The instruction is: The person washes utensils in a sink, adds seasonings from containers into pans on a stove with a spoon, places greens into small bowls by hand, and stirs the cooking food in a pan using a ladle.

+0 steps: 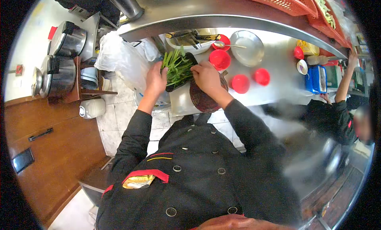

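Note:
Green leafy stalks lie bunched in a black tray at the near edge of the steel counter. My left hand is at the left side of the greens, its fingers closed round their edge. At their right side is my right hand, fingers curled together over the tray's edge; what they pinch is too small to make out. Below my right hand sits a dark round board, partly covered by my hand and wrist.
Red bowls and a metal bowl stand on the counter. A steel shelf edge crosses above. Plastic bags hang left. Another person reaches toward the shelf at right.

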Available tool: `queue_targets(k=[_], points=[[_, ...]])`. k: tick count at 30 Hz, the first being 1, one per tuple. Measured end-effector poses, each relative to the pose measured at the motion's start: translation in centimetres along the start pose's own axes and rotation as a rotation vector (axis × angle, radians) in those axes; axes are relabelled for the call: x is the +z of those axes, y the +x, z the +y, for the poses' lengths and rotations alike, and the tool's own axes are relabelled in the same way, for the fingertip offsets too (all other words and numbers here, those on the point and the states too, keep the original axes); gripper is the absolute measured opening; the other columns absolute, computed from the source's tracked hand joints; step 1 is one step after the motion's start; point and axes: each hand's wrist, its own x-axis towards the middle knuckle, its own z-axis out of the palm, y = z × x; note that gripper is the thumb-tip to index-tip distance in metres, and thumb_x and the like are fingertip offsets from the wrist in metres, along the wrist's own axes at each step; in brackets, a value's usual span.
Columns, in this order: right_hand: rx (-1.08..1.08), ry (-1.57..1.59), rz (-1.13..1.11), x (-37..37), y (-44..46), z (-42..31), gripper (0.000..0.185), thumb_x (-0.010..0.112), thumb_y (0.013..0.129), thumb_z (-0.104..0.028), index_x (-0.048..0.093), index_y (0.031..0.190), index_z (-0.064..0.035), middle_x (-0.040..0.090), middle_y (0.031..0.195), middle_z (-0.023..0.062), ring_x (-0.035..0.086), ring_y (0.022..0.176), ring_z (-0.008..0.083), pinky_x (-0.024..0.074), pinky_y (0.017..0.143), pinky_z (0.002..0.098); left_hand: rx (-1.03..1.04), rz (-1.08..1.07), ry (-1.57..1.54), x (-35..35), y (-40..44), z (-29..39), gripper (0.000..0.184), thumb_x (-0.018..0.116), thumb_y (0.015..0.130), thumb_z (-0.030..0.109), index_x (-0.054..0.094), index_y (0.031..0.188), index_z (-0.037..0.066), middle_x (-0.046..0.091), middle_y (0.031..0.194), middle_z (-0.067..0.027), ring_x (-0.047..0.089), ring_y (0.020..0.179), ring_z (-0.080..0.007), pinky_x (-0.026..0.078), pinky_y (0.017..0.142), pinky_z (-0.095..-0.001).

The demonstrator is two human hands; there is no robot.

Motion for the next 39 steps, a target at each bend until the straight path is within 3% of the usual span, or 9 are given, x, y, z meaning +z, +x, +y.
queue_targets(k=[3, 10, 16, 22, 25, 27, 34, 36, 39], points=[[-0.104, -0.269, -0.093, 2.5, 1.1, -0.7, 0.011, 0.066, 0.073, -0.015, 0.069, 0.083, -0.0091, 0.056, 0.081, 0.0098, 0.057, 0.084, 0.0306, 0.0493, 0.072, 0.0416, -0.020, -0.044, 0.007, -0.2, 0.2, 0.4, 0.026, 0.060, 0.088, 0.014, 0.059, 0.109, -0.002, 0.062, 0.103, -0.0244, 0.059, 0.095, -0.0427, 0.047, 0.083, -0.0471], [-0.053, -0.229, -0.060, 2.7, 1.1, -1.7, 0.016, 0.067, 0.075, -0.014, 0.070, 0.090, -0.0083, 0.059, 0.081, 0.0119, 0.060, 0.082, 0.0303, 0.0501, 0.071, 0.0416, 0.017, -0.014, -0.017, 0.5, 0.5, -0.9, 0.026, 0.063, 0.085, 0.011, 0.058, 0.106, -0.003, 0.062, 0.098, -0.0239, 0.058, 0.090, -0.0434, 0.047, 0.079, -0.0490], [0.241, 0.311, 0.000, 0.1, -0.2, 0.8, 0.020, 0.064, 0.083, -0.012, 0.069, 0.102, -0.0052, 0.069, 0.094, 0.0164, 0.067, 0.085, 0.0303, 0.0519, 0.078, 0.0391, 0.139, -0.023, 0.041, 0.6, 0.4, -0.4, 0.031, 0.064, 0.084, 0.014, 0.058, 0.112, 0.002, 0.063, 0.104, -0.0218, 0.058, 0.096, -0.0419, 0.046, 0.081, -0.0496], [0.662, 1.052, -0.123, -2.2, -0.3, -0.2, 0.016, 0.065, 0.088, -0.014, 0.066, 0.099, -0.0016, 0.067, 0.085, 0.0052, 0.064, 0.073, 0.0146, 0.0478, 0.063, 0.0267, 0.146, -0.028, -0.017, -1.0, 0.2, 2.3, 0.039, 0.066, 0.081, 0.011, 0.057, 0.117, 0.002, 0.063, 0.104, -0.0194, 0.058, 0.099, -0.0413, 0.047, 0.086, -0.0478], [0.709, 1.195, -0.108, -3.4, -0.4, -2.1, 0.018, 0.065, 0.089, -0.016, 0.065, 0.099, -0.0014, 0.066, 0.085, 0.0029, 0.064, 0.072, 0.0124, 0.0457, 0.060, 0.0242, 0.263, 0.038, -0.113, -2.1, -0.3, 4.3, 0.033, 0.068, 0.078, 0.008, 0.059, 0.110, 0.001, 0.063, 0.097, -0.0171, 0.060, 0.090, -0.0365, 0.048, 0.081, -0.0438], [0.725, 1.219, -0.091, -3.2, -0.5, -2.8, 0.019, 0.065, 0.089, -0.016, 0.064, 0.100, -0.0011, 0.066, 0.085, 0.0026, 0.063, 0.072, 0.0124, 0.0452, 0.059, 0.0239, 0.101, -0.134, -0.400, -2.0, -0.6, 5.0, 0.026, 0.069, 0.082, 0.012, 0.062, 0.104, 0.001, 0.063, 0.095, -0.0151, 0.063, 0.083, -0.0295, 0.050, 0.074, -0.0375], [0.697, 1.239, -0.201, -2.7, -0.9, -3.8, 0.014, 0.061, 0.094, -0.016, 0.059, 0.103, -0.0057, 0.066, 0.095, 0.0032, 0.063, 0.077, 0.0117, 0.0471, 0.060, 0.0235, 0.081, -0.085, -0.586, 0.2, 0.0, 4.1, 0.019, 0.069, 0.087, 0.018, 0.064, 0.095, 0.002, 0.064, 0.080, -0.0062, 0.058, 0.071, -0.0144, 0.048, 0.067, -0.0292], [0.707, 1.279, -0.177, -2.7, -1.1, -3.7, 0.016, 0.060, 0.094, -0.016, 0.059, 0.105, -0.0052, 0.066, 0.096, 0.0034, 0.063, 0.077, 0.0113, 0.0476, 0.061, 0.0234, -0.263, -0.231, -0.842, -0.2, 0.3, 4.0, 0.014, 0.068, 0.089, 0.018, 0.065, 0.094, 0.005, 0.060, 0.076, 0.0009, 0.053, 0.068, -0.0072, 0.046, 0.063, -0.0247], [0.729, 1.326, -0.157, -2.7, -1.2, -3.8, 0.022, 0.062, 0.093, -0.017, 0.059, 0.109, -0.0028, 0.066, 0.098, 0.0045, 0.064, 0.084, 0.0142, 0.0511, 0.065, 0.0253, -0.247, -0.244, -0.828, -0.1, 0.2, 3.5, 0.011, 0.067, 0.090, 0.017, 0.065, 0.094, 0.006, 0.059, 0.078, 0.0039, 0.051, 0.068, -0.0040, 0.044, 0.062, -0.0219]])
